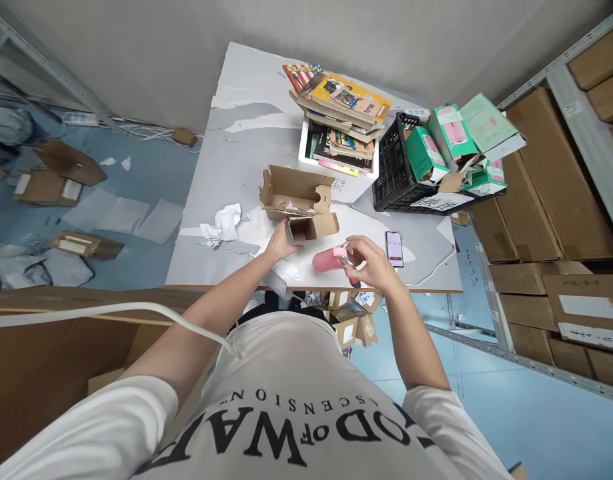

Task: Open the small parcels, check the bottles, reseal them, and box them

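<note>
My left hand (281,243) is closed on a small cardboard box (327,225), whose open end faces me. A pink bottle (327,260) lies on its side just above the front of the table, its cap end in the fingers of my right hand (370,263). A ring-like loop shows at the cap. Behind the small box stands a larger open carton (296,190) with its flaps up. Crumpled white paper (228,222) lies left of it. Beyond my right hand is a phone (395,249) with its screen lit.
At the back, a white bin (339,183) holds a pile of books (351,100). Beside it, a black crate (393,167) carries several green boxes (452,132). Cardboard cartons (561,180) fill the right-hand shelf. A white cable (136,308) crosses over my left arm.
</note>
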Motion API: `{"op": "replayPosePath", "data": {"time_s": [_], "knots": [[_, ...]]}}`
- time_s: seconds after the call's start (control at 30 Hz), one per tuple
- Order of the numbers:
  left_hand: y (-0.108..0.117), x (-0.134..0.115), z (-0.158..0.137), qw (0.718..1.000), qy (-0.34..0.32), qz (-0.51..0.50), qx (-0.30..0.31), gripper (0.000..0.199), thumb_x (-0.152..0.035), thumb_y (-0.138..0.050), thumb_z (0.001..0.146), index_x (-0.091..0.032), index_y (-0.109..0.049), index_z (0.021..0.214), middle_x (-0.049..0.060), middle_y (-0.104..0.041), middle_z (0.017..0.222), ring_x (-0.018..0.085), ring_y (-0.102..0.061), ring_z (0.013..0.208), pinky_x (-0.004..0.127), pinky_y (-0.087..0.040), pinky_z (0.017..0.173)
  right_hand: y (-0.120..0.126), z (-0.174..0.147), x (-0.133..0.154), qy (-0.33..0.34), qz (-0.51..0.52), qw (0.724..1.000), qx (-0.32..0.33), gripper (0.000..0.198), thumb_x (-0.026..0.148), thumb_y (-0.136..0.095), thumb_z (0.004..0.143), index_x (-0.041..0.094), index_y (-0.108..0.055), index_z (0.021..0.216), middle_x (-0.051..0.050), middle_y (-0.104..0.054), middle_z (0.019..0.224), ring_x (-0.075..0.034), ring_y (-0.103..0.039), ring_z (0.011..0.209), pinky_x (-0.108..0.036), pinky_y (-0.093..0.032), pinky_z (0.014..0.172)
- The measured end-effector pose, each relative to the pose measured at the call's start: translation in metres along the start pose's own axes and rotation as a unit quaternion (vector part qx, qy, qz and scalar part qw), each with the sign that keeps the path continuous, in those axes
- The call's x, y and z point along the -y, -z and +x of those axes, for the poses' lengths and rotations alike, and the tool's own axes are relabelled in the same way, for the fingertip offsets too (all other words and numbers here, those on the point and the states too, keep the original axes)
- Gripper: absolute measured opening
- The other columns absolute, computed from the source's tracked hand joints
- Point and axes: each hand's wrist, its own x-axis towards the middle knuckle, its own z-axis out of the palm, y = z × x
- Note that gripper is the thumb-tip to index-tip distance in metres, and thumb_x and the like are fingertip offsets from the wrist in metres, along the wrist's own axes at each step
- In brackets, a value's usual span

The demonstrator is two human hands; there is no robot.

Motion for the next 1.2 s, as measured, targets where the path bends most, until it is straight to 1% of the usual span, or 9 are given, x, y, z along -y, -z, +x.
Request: {"op": "replayPosePath", "data": {"time_s": [0.13,0.2,0.27,0.37,0.6,0.77,0.93,1.03,1.2], "knots": [[0.011,-0.013,-0.042,0.999,0.039,-0.014,-0.032,0.113,-0.034,-0.082,0.056,-0.01,-0.015,0.144,0.026,-0.019,0.151,0.042,-0.017,0.141,0.055,-0.021,0.115,-0.002,0.005,-0.003,-0.006,0.057,0.998,-0.035,0.031,0.019,-0.061,0.065,0.02,-0.059,0.096,-0.01,-0.062,0.109,-0.017,-0.06,0.081,-0.03,-0.049,0.07],[0.018,-0.028,-0.074,0.998,-0.005,-0.02,-0.062,0.106,-0.034,-0.078,0.062,-0.016,-0.015,0.146,0.022,-0.011,0.155,0.039,-0.009,0.144,0.056,-0.019,0.115,0.0,0.009,-0.004,-0.021,0.099,0.993,-0.058,0.032,0.02,-0.064,0.063,0.02,-0.06,0.095,-0.008,-0.063,0.107,-0.014,-0.058,0.074,-0.028,-0.049,0.065],[0.023,-0.045,-0.104,0.994,-0.092,-0.043,-0.043,0.105,-0.038,-0.079,0.061,-0.021,-0.019,0.145,0.019,-0.015,0.155,0.037,-0.015,0.144,0.055,-0.023,0.114,0.003,0.016,-0.004,-0.046,0.145,0.985,-0.082,0.031,0.022,-0.067,0.064,0.02,-0.061,0.094,-0.005,-0.065,0.099,-0.012,-0.056,0.069,-0.026,-0.048,0.06],[0.023,-0.07,-0.131,0.987,-0.1,-0.12,0.022,0.103,-0.045,-0.082,0.056,-0.024,-0.028,0.14,0.018,-0.035,0.144,0.033,-0.045,0.128,0.05,-0.042,0.103,0.006,0.029,-0.001,-0.098,0.218,0.961,-0.136,0.026,0.028,-0.069,0.068,0.021,-0.061,0.092,-0.001,-0.063,0.085,-0.011,-0.052,0.063,-0.023,-0.047,0.055],[0.03,-0.1,-0.131,0.963,-0.032,-0.265,-0.025,0.08,-0.051,-0.076,0.06,-0.025,-0.038,0.127,0.011,-0.052,0.125,0.024,-0.056,0.113,0.039,-0.05,0.093,0.01,0.057,0.016,-0.15,0.329,0.914,-0.186,0.037,0.057,-0.061,0.077,0.023,-0.056,0.09,0.0,-0.057,0.079,-0.011,-0.051,0.061,-0.019,-0.041,0.044],[0.044,-0.111,-0.136,0.894,0.02,-0.433,0.115,0.076,-0.06,-0.069,0.062,-0.024,-0.044,0.123,0.011,-0.063,0.11,0.025,-0.066,0.089,0.046,-0.054,0.081,0.009,0.057,0.019,-0.068,0.338,0.924,-0.164,0.063,0.078,-0.041,0.076,0.026,-0.05,0.109,-0.009,-0.057,0.115,-0.022,-0.057,0.103,-0.032,-0.051,0.073],[0.043,-0.118,-0.145,0.806,0.084,-0.539,0.228,0.067,-0.069,-0.051,0.068,-0.015,-0.06,0.108,0.015,-0.07,0.091,0.031,-0.068,0.079,0.055,-0.05,0.084,-0.009,0.055,0.022,-0.1,0.392,0.906,-0.125,0.053,0.07,-0.044,0.081,0.031,-0.04,0.117,-0.005,-0.058,0.105,-0.018,-0.059,0.081,-0.032,-0.05,0.065],[0.042,-0.119,-0.146,0.802,0.106,-0.527,0.26,0.072,-0.073,-0.041,0.069,-0.015,-0.063,0.104,0.017,-0.07,0.093,0.034,-0.068,0.088,0.056,-0.048,0.088,-0.018,0.055,0.026,-0.136,0.422,0.885,-0.139,0.045,0.062,-0.049,0.082,0.032,-0.04,0.114,-0.001,-0.057,0.095,-0.014,-0.056,0.07,-0.028,-0.049,0.06],[0.043,-0.116,-0.144,0.839,0.104,-0.479,0.236,0.077,-0.076,-0.034,0.073,-0.017,-0.055,0.119,0.017,-0.064,0.113,0.033,-0.064,0.102,0.05,-0.049,0.087,-0.02,0.057,0.035,-0.169,0.496,0.834,-0.174,0.039,0.05,-0.062,0.077,0.031,-0.043,0.105,0.003,-0.055,0.088,-0.011,-0.053,0.067,-0.025,-0.05,0.06]]}}
